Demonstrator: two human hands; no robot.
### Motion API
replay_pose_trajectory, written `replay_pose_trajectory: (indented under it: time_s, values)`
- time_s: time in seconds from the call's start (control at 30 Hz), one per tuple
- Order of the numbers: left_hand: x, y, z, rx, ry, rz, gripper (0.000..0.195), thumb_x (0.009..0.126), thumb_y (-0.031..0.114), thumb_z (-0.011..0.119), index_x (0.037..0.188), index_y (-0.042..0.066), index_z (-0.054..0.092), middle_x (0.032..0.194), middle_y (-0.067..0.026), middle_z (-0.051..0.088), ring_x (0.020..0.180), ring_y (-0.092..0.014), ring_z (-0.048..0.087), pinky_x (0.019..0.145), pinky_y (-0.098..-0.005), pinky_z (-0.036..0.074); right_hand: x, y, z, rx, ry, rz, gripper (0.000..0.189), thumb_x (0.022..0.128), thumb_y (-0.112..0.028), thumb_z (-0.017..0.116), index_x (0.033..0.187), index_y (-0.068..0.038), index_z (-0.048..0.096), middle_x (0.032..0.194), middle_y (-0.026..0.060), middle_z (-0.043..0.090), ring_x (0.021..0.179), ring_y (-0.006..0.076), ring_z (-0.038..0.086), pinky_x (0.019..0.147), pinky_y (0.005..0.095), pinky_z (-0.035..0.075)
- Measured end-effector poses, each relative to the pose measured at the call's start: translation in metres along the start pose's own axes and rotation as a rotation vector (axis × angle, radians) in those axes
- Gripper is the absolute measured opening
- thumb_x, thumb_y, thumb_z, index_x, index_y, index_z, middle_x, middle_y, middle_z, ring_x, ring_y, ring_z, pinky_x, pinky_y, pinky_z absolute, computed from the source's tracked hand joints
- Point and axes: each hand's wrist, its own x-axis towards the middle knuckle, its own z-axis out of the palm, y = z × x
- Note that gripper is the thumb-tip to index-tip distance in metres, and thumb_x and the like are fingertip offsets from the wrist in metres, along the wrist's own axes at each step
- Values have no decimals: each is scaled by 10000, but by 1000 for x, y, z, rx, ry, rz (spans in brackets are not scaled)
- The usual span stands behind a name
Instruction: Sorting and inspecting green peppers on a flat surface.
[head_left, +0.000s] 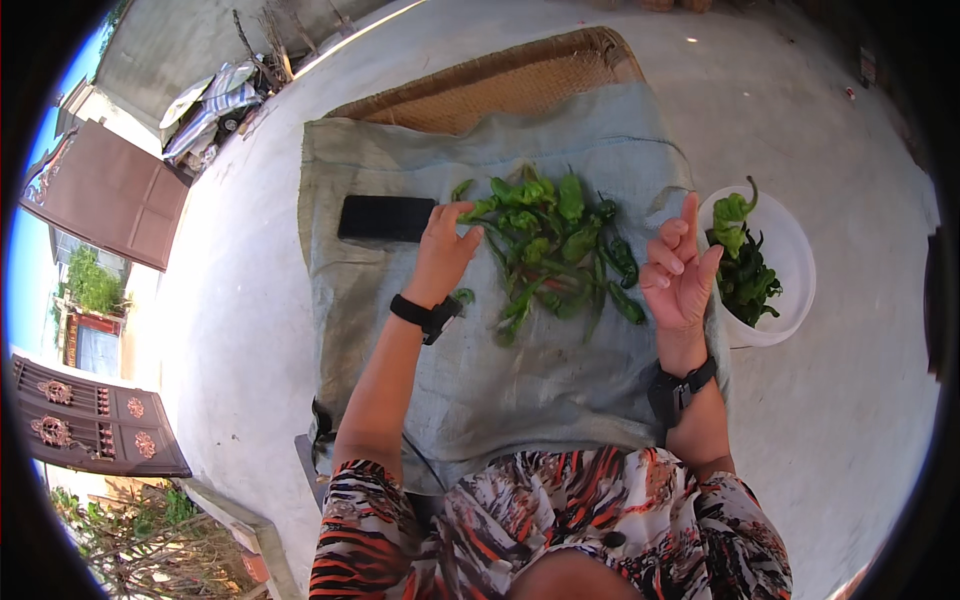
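A loose pile of green peppers (555, 240) lies on a grey-blue woven cloth (480, 390). My left hand (448, 251) is at the pile's left edge, thumb and index finger apart, fingertips close to or touching a pepper there. To the right of the pile, my right hand (679, 274) is raised palm up, its fingers apart and nothing seen in them. Just beyond its fingers, a curled light-green pepper (729, 221) shows over a white plastic bowl (801, 281); whether it touches the peppers below is unclear. Darker green peppers (750, 285) lie in that bowl.
A black smartphone (386, 217) lies on the cloth left of the pile. The cloth partly covers a woven wicker tray (517, 86). Around them is a concrete floor (832, 420). Farther off at the left are a covered heap (214, 105) and brown metal gates (112, 195).
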Motion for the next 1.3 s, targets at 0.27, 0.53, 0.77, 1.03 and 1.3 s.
replay_pose_trajectory:
  time_s: [0.27,0.53,0.77,1.03,1.3]
  values:
    - [29,-13,24,587,100,182,389,782,174,671,1153,104,579,1064,-141,566,967,-339,569,793,-428,470,-8,22,-6,-328,257,262,430,914,-296,524,1290,-96,466,986,41,555,743,146,509,560,276,440]
    - [-35,58,3,446,218,181,287,778,272,719,980,97,615,896,-90,566,774,-240,568,654,-366,449,-3,24,2,-572,234,279,387,903,-253,547,1233,-62,482,951,36,569,734,114,518,579,243,442]
    - [-71,70,13,-232,-310,-160,419,926,445,525,963,29,564,765,-22,538,615,-99,511,530,-238,408,-5,41,7,-1009,180,549,549,778,-54,681,1285,-113,478,1182,38,465,794,103,537,646,224,464]
    - [-86,73,26,-611,-500,-210,525,959,534,349,982,48,545,904,-50,540,615,-117,533,504,-254,473,-13,50,2,-1501,-185,522,494,719,39,658,1179,-132,601,1327,93,369,918,164,564,721,242,482]
    - [-49,39,32,-631,-28,-205,431,964,425,421,1118,46,554,1059,-78,534,735,-152,582,570,-271,463,-13,43,4,-1096,257,443,282,950,-259,518,1112,-39,589,1130,119,545,781,146,582,601,249,479]
